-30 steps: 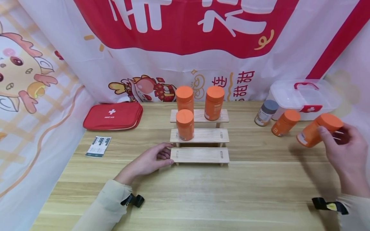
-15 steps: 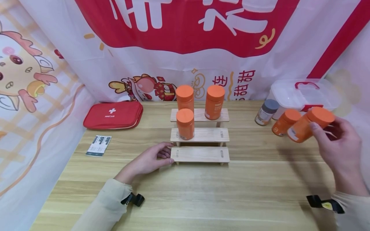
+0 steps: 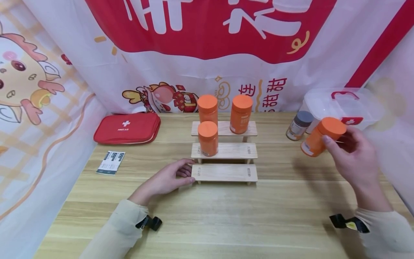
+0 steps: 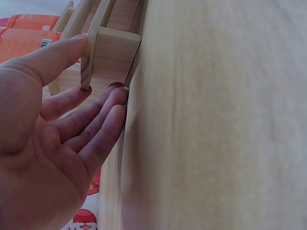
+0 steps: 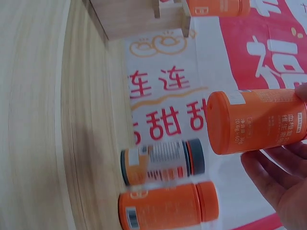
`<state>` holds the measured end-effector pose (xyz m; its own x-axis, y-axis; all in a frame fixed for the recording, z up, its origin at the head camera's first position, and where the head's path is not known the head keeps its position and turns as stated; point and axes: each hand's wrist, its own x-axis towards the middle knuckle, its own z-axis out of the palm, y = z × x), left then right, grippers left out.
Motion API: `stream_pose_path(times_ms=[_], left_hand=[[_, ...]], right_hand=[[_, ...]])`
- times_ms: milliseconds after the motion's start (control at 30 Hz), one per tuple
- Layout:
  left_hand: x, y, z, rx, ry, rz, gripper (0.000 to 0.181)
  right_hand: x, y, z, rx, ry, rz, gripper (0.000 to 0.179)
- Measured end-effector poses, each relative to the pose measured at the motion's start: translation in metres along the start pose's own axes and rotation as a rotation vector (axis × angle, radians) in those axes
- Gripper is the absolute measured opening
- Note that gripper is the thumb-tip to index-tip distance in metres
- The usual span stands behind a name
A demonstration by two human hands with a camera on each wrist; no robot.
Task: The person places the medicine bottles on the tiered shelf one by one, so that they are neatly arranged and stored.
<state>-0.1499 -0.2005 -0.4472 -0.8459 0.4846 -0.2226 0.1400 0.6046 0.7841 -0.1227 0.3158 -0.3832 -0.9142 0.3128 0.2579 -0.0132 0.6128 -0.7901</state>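
The right grip (image 3: 357, 156) is closed round an orange cylindrical plastic bottle (image 3: 318, 138), raised above the right part of the tabletop (image 3: 220, 223), its lid leaning toward the right edge. The left grip (image 3: 169, 178) pinches the left end of the lowest step of a pale wooden three-step stand (image 3: 224, 172) with thumb and forefinger; the other fingers reach down beside it.

Just beyond the raised bottle, a second orange bottle (image 5: 163, 208) stands on the tabletop beside a grey-lidded round bottle (image 3: 297, 128). Behind these, by the back-right corner, sits a clear plastic box with a red handle (image 3: 367, 106).

The stand lies midway along the back edge: two orange bottles (image 3: 240, 118) stand on its top step, and another orange bottle (image 3: 208, 140) at the left end of its middle step.

A red zipped fabric pouch (image 3: 127, 129) lies at the back-left corner, with a small printed card (image 3: 110, 163) near the left edge.
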Motion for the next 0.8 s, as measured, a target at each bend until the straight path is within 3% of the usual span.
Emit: stream_pose_path(times_ms=[300,600,800], left_hand=[[0.0,0.0,0.001,-0.007,0.004,0.003,0.061],[0.0,0.004,0.001,-0.004,0.0,-0.03,0.06],[0.0,0.002,0.001,0.0,0.009,-0.028,0.061]], right_hand=[[-0.001,-0.01,0.024,0.074,-0.043,-0.129,0.055],[-0.005,-0.029,0.044,0.06,-0.11,-0.18,0.056],[-0.008,-0.045,0.056,0.126,-0.141,-0.196,0.054]])
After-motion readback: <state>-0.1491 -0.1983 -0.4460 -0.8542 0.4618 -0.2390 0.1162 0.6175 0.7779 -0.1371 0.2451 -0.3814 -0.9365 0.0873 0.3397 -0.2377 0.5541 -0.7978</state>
